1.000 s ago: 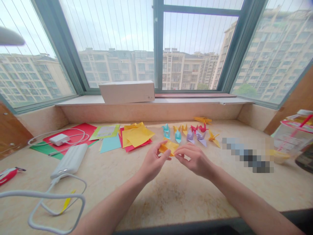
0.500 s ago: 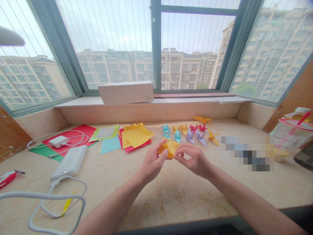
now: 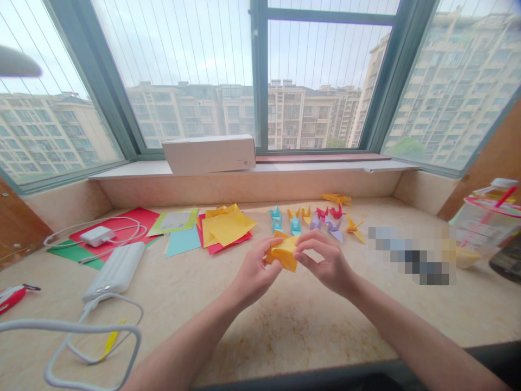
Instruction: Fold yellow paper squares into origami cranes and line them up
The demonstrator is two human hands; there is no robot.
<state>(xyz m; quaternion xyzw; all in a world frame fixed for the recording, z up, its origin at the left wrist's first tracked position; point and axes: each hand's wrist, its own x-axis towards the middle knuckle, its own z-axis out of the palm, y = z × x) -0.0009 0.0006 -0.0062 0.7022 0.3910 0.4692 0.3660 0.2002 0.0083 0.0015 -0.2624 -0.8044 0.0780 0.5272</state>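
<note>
A partly folded sheet of yellow origami paper (image 3: 285, 252) is held above the counter between both hands. My left hand (image 3: 260, 266) pinches its left side, with the thumb near the lower edge. At the paper's right edge, thumb and fingers of my right hand (image 3: 325, 260) are closed on a raised flap. Just beyond the hands stand several folded paper cranes: blue (image 3: 295, 225), red (image 3: 336, 212), purple (image 3: 334, 229) and orange-yellow (image 3: 355, 228). My right hand partly covers one purple crane.
Yellow paper sheets (image 3: 230, 225) lie over red ones at left centre, beside a light blue sheet (image 3: 184, 243). A power bank (image 3: 116, 269) with cables and a white charger (image 3: 97, 235) lie left. A drink cup (image 3: 480, 231) stands right; a white box (image 3: 209, 155) rests on the sill.
The yellow paper has opened wider, with a flap now lifted and a corner pointing down. My right hand has shifted slightly up and right along its edge.
</note>
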